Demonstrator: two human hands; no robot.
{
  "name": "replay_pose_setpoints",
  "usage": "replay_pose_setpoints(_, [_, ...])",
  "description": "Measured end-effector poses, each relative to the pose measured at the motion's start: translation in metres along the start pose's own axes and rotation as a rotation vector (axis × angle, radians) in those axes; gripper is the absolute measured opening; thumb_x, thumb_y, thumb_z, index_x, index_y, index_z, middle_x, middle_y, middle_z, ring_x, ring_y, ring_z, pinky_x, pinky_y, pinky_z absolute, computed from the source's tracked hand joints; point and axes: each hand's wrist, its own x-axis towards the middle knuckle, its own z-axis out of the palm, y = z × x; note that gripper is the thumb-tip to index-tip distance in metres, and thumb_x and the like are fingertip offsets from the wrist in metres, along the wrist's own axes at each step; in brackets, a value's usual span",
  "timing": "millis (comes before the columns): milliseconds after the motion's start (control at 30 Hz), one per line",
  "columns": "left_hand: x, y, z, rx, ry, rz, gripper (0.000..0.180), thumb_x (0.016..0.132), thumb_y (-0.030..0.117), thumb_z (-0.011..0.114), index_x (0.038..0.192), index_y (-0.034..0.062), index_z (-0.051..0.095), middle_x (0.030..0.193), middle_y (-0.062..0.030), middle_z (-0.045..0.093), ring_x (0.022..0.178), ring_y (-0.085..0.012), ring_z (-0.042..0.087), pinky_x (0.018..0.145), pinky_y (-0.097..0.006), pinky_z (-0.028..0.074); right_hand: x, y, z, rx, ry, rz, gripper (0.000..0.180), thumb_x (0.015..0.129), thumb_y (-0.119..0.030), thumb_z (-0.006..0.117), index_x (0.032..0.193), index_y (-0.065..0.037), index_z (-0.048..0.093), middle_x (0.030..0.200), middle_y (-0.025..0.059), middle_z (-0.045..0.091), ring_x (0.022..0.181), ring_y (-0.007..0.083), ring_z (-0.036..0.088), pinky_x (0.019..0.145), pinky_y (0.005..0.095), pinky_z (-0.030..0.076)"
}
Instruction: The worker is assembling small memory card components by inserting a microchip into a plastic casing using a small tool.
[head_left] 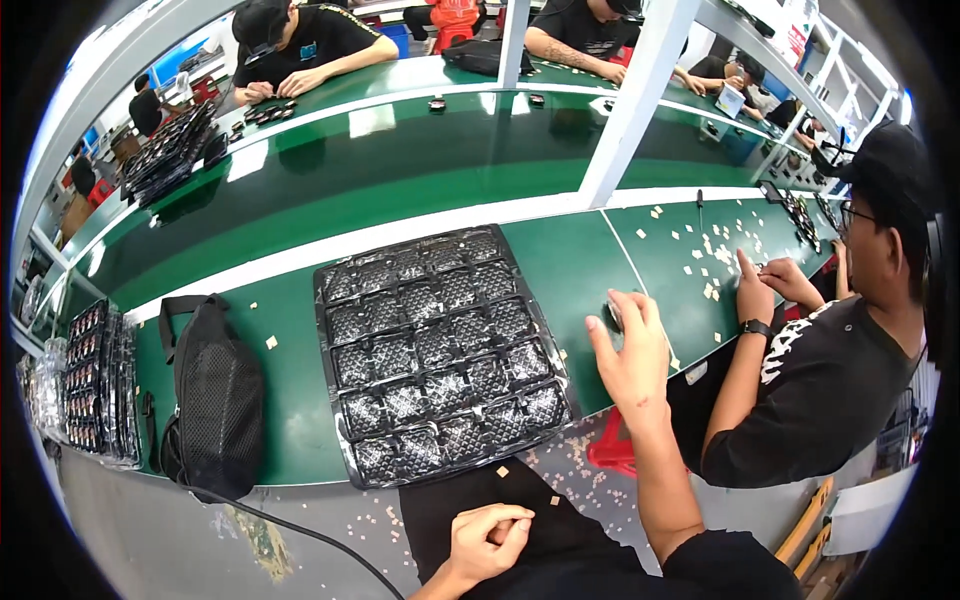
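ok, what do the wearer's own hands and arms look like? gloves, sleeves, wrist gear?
Left hand and right hand: bare, no gloves, no watch or band visible. Right forearm: uncovered up to a plain black short sleeve; a small mark near the wrist, too small to identify. Left forearm: only a short bare stretch in frame, sleeve not visible.

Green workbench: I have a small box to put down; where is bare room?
Between the black tray, white strip and right hand. Also between tray and black bag, save two tan squares. Crowded: far left, with stacked trays; right, with scattered squares.
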Motion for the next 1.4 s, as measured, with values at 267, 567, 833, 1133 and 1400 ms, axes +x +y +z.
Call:
replay_pose_setpoints(267, [0.043, 0.036, 0.016, -0.095, -0.138, 0.325, 0.017, 0.082, -0.005, 0.075, 0.099, -0.002, 0.073, 0.071, -0.0078, 0.067, 0.055, -0.0171, 0.061, 0.051, -0.028, 0.048, -0.002, 0.048, -0.009, -0.029, 0.009, -0.01, 0.051, 0.086, -0.015, 0.079, 0.13, 0.001, 0.06, 0.119, 0.0189, 0.066, 0.097, 0.037, 0.07, 0.082, 0.044, 0.056])
replay_pose_setpoints(567, [0.042, 0.031, -0.009, -1.071, -0.287, -0.464, 0.07, 0.107, 0.049, 0.047, 0.147, -0.0086, 0.043, 0.118, -0.0158, 0.063, 0.087, -0.0154, 0.063, 0.068, -0.028, 0.052, -0.065, -0.043, -0.059, 0.67, -0.657, -0.694, 0.069, 0.068, -0.005, 0.091, 0.131, -0.006, 0.062, 0.114, 0.0161, 0.075, 0.075, 0.0284, 0.076, 0.056, 0.0309, 0.058])
replay_pose_setpoints(833, [0.027, 0.019, -0.023, -1.211, -0.442, -0.538, 0.071, 0.1, 0.038, 0.066, 0.148, -0.0093, 0.044, 0.123, -0.0139, 0.064, 0.106, -0.0178, 0.062, 0.085, -0.032, 0.053, -0.08, -0.045, -0.057, 0.587, -0.646, -0.751, 0.047, 0.081, -0.004, 0.075, 0.127, -0.008, 0.069, 0.122, 0.0073, 0.073, 0.072, 0.0165, 0.073, 0.052, 0.0258, 0.056])
replay_pose_setpoints(1133, [0.015, 0.025, -0.022, -0.942, 0.164, -0.227, 0.063, 0.082, 0.014, 0.084, 0.136, 0.001, 0.055, 0.124, -0.0224, 0.059, 0.116, -0.0392, 0.066, 0.099, -0.051, 0.057, -0.093, -0.05, -0.053, 0.444, -0.586, -0.432, 0.038, 0.078, -0.003, 0.083, 0.112, -0.005, 0.066, 0.102, 0.0118, 0.054, 0.072, 0.0205, 0.063, 0.055, 0.0319, 0.053])
replay_pose_setpoints(1400, [0.018, 0.021, -0.022, -0.833, 0.233, -0.185, 0.065, 0.079, 0.01, 0.087, 0.136, 0.0014, 0.056, 0.13, -0.0234, 0.059, 0.121, -0.0389, 0.064, 0.107, -0.05, 0.052, -0.099, -0.053, -0.026, 0.329, -0.267, -0.715, 0.036, 0.072, -0.002, 0.085, 0.106, -0.003, 0.074, 0.088, 0.0075, 0.067, 0.06, 0.0165, 0.062, 0.049, 0.0284, 0.049])
